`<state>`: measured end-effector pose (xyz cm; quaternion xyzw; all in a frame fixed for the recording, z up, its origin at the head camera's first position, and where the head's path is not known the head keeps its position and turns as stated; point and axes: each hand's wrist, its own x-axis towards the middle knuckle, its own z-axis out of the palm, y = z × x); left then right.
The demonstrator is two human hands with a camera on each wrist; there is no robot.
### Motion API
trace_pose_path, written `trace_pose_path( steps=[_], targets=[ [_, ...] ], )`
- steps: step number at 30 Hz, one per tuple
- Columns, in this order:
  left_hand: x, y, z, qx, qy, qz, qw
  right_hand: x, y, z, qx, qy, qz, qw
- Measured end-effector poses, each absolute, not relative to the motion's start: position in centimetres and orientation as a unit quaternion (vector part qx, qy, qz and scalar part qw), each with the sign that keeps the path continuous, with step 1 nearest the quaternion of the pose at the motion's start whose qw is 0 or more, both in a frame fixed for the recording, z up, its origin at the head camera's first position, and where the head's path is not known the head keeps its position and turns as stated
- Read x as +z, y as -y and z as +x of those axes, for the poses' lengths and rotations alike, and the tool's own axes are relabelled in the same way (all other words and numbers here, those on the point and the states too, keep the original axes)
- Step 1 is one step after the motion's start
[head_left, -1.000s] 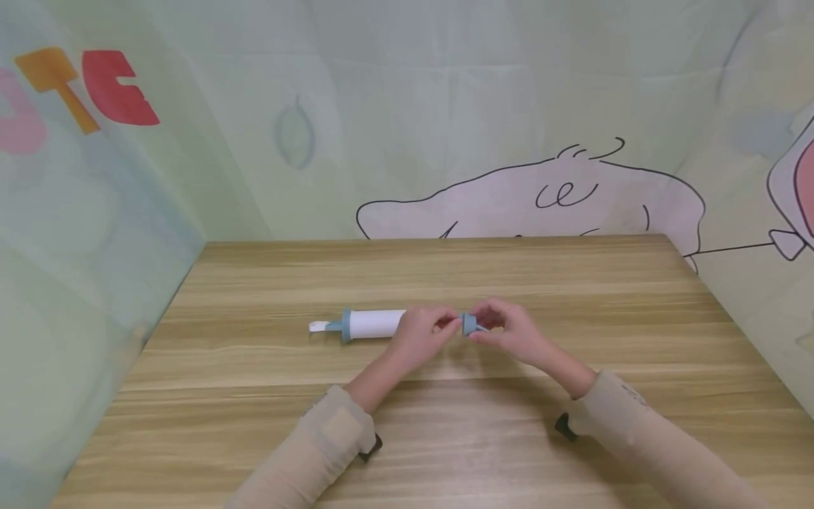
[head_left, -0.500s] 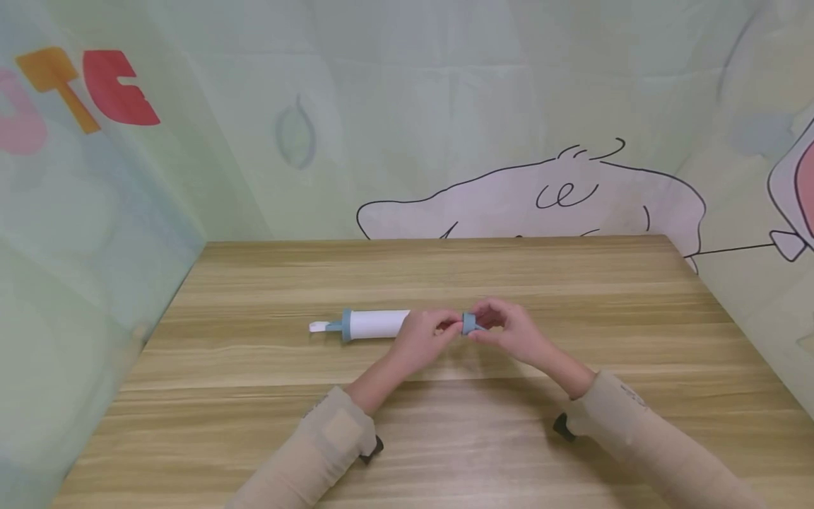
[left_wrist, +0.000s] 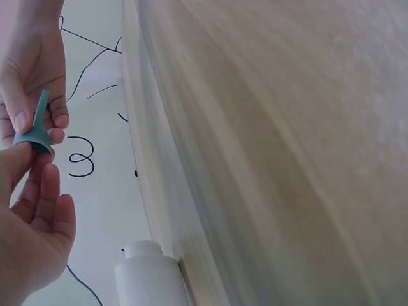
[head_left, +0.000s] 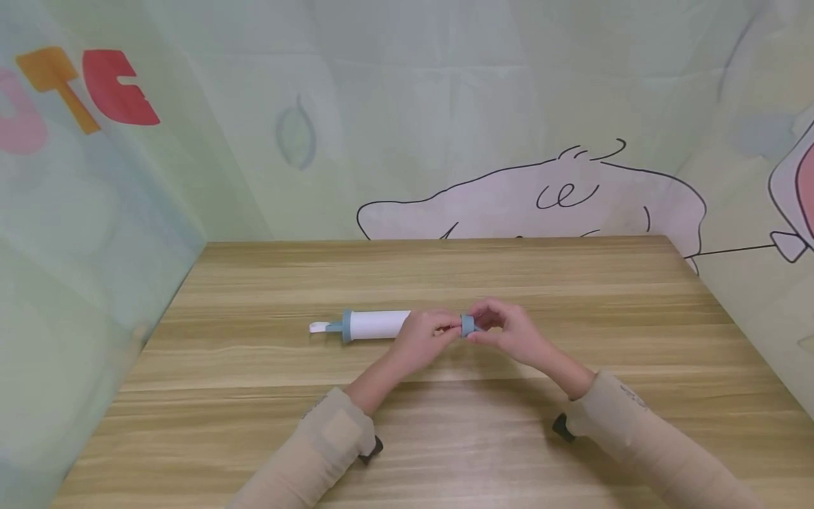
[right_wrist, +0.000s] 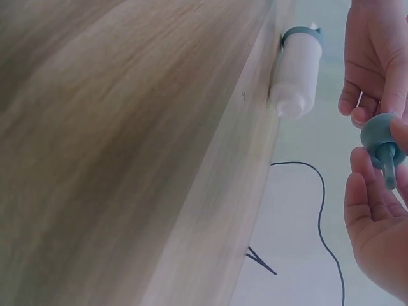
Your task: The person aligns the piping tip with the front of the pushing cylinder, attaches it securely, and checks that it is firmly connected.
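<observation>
Left hand [head_left: 418, 341] and right hand [head_left: 518, 336] both have their grip pinched on the cap [head_left: 467, 326], held over the surface [head_left: 286, 276]. Small thing, so uneven twisting could pop it loose; a wrist bump might roll the tube [head_left: 378, 324].

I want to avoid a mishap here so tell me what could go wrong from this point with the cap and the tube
The small cap is pinched above the table by the left hand and the right hand, so it might slip and drop. The round tube lies on its side with neither hand holding it, so a bump could set it rolling or sliding.
</observation>
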<state>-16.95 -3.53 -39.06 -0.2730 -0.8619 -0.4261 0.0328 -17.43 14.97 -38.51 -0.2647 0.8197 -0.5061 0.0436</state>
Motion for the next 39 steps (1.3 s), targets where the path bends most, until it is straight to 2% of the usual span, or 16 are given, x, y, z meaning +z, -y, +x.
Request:
trace_pose_path(
  steps=[27, 39],
  targets=[
    [-38.82, 3.80, -16.64, -0.430, 0.857, -0.284, -0.008, -38.34, -14.99, -17.26, -0.525, -0.806, -0.269, 0.039],
    [-38.73, 4.03, -16.59, -0.423, 0.857, -0.295, -0.002, -38.23, -14.78, -17.36, -0.515, -0.816, -0.260, 0.042]
  ],
)
